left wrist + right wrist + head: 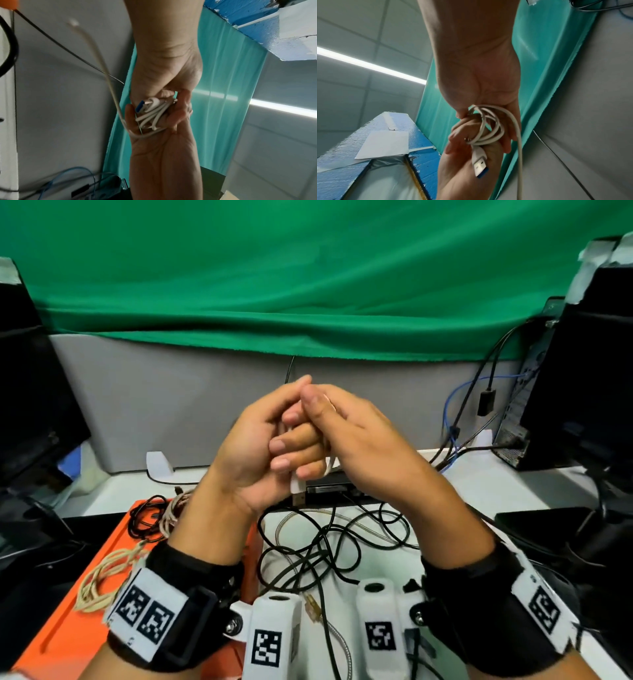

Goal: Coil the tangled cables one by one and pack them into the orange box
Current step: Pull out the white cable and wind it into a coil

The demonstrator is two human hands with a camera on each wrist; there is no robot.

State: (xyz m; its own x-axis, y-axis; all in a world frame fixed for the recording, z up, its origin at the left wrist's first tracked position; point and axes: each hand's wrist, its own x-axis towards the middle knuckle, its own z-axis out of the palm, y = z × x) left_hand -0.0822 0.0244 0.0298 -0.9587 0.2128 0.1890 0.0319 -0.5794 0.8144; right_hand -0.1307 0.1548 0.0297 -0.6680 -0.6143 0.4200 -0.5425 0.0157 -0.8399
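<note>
A white USB cable is held raised above the table between both hands, in front of the green cloth. It is wound into small loops that are gathered around the fingers of the left hand; the grip of that hand is curled round the bundle. The right hand is pressed against the left from the other side, and its grip is closed on the same loops, with the thumb laid over the top. In the right wrist view the coil is seen wrapped in several turns, and the USB plug with its blue insert hangs free below the loops. One loose strand trails down from the coil. In the left wrist view the loops are seen clamped between the two palms, and the free tail is blurred.

On the table beneath the hands a tangle of black cables lies together with a braided silver cable. The orange box stands to the left of the tangle, under the left forearm. Inside it a beige braided cable and a thin black cable are laid. Dark monitors and a computer tower stand at the sides.
</note>
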